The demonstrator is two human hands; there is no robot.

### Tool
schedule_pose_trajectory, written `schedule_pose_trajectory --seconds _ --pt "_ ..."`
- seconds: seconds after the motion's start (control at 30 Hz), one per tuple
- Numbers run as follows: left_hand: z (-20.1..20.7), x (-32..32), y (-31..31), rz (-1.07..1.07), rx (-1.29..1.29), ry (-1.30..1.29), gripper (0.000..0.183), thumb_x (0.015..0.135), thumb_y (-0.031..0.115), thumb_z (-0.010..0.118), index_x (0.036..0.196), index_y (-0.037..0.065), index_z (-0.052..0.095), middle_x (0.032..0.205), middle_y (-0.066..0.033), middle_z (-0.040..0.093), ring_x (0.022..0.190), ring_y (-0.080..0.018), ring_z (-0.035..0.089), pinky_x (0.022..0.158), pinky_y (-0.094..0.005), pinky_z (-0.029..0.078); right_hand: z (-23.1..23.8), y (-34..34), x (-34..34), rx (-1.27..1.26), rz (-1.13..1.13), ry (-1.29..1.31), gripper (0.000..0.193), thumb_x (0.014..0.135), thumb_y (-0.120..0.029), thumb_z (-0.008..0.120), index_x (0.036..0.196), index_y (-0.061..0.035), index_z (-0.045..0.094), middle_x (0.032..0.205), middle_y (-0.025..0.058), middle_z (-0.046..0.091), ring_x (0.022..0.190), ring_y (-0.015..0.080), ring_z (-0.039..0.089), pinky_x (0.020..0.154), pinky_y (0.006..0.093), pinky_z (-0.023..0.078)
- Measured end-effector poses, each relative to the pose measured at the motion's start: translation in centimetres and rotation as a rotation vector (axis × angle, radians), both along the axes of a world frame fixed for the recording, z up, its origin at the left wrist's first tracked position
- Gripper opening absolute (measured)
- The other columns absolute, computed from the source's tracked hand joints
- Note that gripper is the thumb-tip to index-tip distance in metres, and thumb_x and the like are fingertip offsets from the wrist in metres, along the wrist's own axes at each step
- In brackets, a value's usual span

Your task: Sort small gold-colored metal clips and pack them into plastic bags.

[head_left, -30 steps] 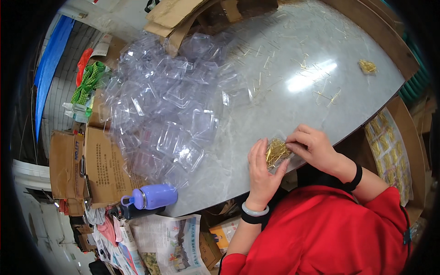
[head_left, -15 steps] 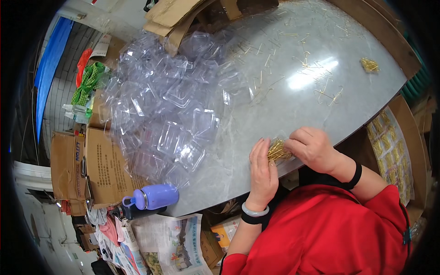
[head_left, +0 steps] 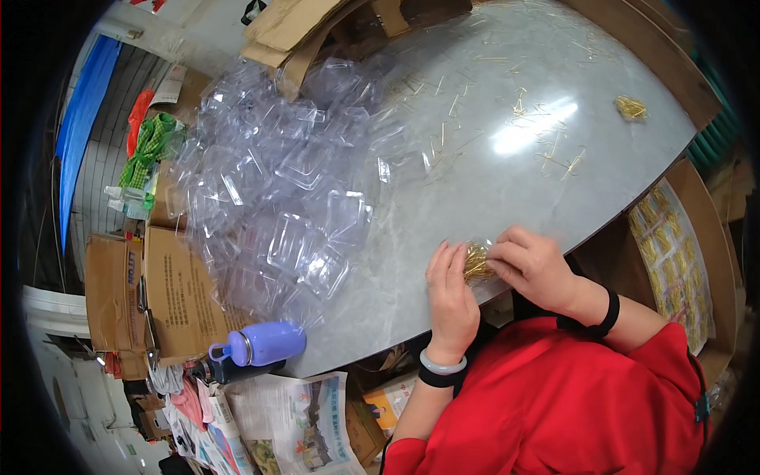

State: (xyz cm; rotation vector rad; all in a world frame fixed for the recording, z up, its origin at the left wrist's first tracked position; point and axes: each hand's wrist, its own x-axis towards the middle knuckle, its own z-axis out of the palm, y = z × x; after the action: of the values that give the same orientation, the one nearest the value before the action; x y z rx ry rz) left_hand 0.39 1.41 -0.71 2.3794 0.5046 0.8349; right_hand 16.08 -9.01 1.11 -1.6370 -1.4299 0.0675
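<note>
My left hand point(head_left: 453, 294) stands upright against the left side of a bundle of gold wire hooks point(head_left: 476, 264), its fingers together and bracing it. Clear plastic glints around the bundle, perhaps a small box. From the right, my right hand point(head_left: 532, 267) pinches the bundle's edge between thumb and fingers; its fingertips partly hide what they grip. The bundle is at the near edge of the grey marbled table point(head_left: 412, 261). Loose gold wire hooks point(head_left: 564, 162) lie scattered farther back, and another packed bundle of gold hooks point(head_left: 631, 108) sits at the far right.
A large heap of clear plastic boxes point(head_left: 297, 170) covers the table's left part. A purple bottle point(head_left: 269, 343) lies on its side at the near left corner. Cardboard boxes point(head_left: 178, 293) stand left of the table. At right, a carton point(head_left: 704, 229) holds rows of packed gold hooks point(head_left: 673, 261).
My right hand has shifted slightly, its fingers still at the bundle's right edge. The left hand stays in place, and the whole view has moved a little.
</note>
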Motion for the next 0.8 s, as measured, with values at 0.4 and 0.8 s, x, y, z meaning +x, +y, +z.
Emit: schedule_pose_trajectory --seconds 0.4,0.8 --pt "0.6 0.2 -0.5 -0.016 0.065 0.006 0.05 0.092 0.013 0.067 0.138 -0.002 0.056 0.14 -0.0208 0.054 0.136 -0.0447 0.045 0.113 -0.0512 0.037 -0.2 1.5 -0.2 -0.064 -0.172 -0.223 0.012 0.084 -0.006 0.072 0.091 -0.0061 0.062 0.083 0.0092 0.058 0.074 0.03 0.063 0.062 0.0404 0.052" --pt "-0.1 -0.2 -0.2 0.062 0.047 0.046 0.067 0.088 0.015 0.072 0.148 0.003 0.045 0.144 -0.0222 0.045 0.139 -0.0402 0.039 0.115 -0.0498 0.033 0.0 -0.1 0.8 -0.057 0.063 -0.125 0.051 0.082 -0.012 0.078 0.129 -0.0045 0.06 0.13 0.0177 0.059 0.112 0.039 0.06 0.093 0.0463 0.051"
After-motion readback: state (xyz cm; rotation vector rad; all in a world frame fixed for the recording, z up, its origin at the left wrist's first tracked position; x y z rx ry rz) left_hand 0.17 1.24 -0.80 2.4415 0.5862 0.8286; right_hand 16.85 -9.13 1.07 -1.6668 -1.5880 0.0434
